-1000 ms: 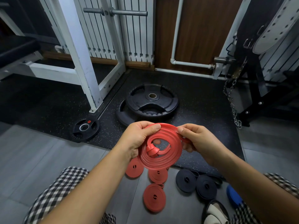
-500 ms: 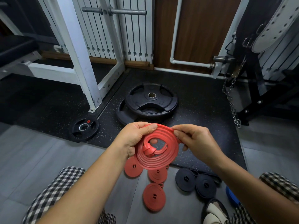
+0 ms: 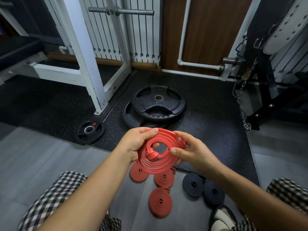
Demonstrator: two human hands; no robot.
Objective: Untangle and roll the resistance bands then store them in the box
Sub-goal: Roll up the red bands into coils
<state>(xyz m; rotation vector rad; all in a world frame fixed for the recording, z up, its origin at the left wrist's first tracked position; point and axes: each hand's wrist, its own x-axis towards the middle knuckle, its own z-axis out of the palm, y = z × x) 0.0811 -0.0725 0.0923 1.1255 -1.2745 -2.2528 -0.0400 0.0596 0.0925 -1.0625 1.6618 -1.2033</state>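
Red coil (image 3: 155,167) between left hand (image 3: 133,144) and right hand (image 3: 195,154)

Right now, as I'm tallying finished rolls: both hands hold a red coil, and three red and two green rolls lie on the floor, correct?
Not green: the head view shows two black rolls beside three red rolls. Left hand and right hand hold the red coil.

Red bands, four: one loose red coil (image 3: 156,164) held up, plus three rolled red bands (image 3: 160,201) lying below it. Rolled black bands (image 3: 193,185): two that I can make out. Weight plates, three: two big plates (image 3: 158,99), stacked, and one small plate (image 3: 90,130).
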